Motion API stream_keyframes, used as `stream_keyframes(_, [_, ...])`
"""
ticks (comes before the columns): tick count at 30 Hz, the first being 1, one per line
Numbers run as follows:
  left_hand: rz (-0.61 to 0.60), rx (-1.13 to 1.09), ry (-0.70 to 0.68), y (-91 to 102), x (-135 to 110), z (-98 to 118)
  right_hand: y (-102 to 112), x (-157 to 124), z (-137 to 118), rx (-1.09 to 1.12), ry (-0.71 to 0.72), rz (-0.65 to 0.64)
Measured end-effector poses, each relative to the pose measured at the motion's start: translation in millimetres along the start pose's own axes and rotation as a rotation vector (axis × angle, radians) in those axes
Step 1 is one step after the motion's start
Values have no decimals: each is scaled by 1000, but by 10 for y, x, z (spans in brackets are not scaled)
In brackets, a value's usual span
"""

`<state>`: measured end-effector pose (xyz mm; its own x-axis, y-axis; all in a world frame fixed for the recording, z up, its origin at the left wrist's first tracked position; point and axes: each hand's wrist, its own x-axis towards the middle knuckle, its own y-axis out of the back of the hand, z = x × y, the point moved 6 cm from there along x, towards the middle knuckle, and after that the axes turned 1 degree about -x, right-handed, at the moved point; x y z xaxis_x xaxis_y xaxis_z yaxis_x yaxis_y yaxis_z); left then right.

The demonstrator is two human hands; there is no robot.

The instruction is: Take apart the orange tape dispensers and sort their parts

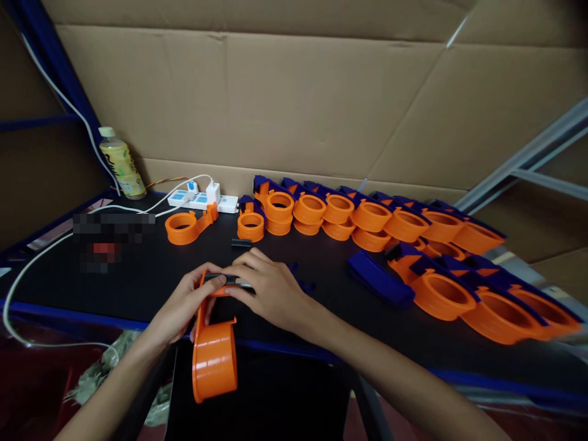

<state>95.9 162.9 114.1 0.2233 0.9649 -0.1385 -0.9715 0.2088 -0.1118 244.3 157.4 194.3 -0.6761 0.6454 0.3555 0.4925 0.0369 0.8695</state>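
Orange dispenser body (214,358) overhangs the table (138,283) near edge, my left hand (184,303) closed around its neck, right hand (271,288) pinching the dark strip (231,282) on top (seating unclear); skewed pressure could jam it.

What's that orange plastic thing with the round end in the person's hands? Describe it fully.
The orange plastic piece is glossy, moulded: a round drum at the near end, narrowing to a slim arm. It tilts past the black table's blue edge. The left hand grips its far end; the right hand pinches a dark strip there.
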Motion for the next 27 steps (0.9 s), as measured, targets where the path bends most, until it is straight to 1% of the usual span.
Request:
stream_keyframes(3, [24, -19, -25, 6, -4, 19, 56, 22, 177, 49, -44, 95])
stream_keyframes(5, [44, -58, -40, 14, -6, 26, 93, 2, 362, 23, -137, 156])
stream_keyframes(6, [51, -75, -43, 17, -6, 27, 94, -11, 454, -10, -195, 168])
stream_keyframes(8, [60, -93, -40, 22, -5, 23, 53, -29, 589, -76, -285, 142])
stream_keyframes(10, [66, -101, -32, 27, -4, 18, -18, -24, 631, -117, -311, 90])
stream_keyframes(12, [65, -112, -22, 29, -2, 14, -66, -4, 616, -150, -312, 68])
stream_keyframes(15, [60, -123, -16, 31, 4, 11, -60, 21, 589, -191, -340, 94])
stream_keyframes(17, [58, -118, -17, 35, 6, 8, -22, 19, 585, -159, -352, 120])
stream_keyframes(20, [53, -119, -20, 38, 2, 5, 43, -24, 556, -33, -349, 122])
stream_keyframes(23, [54, -185, -26, 38, -16, 14, 69, -121, 401, 155, -334, 33])
stream_keyframes(27, [201, -333, -123, 122, -55, 84, 62, -293, 4, 365, -293, -140])
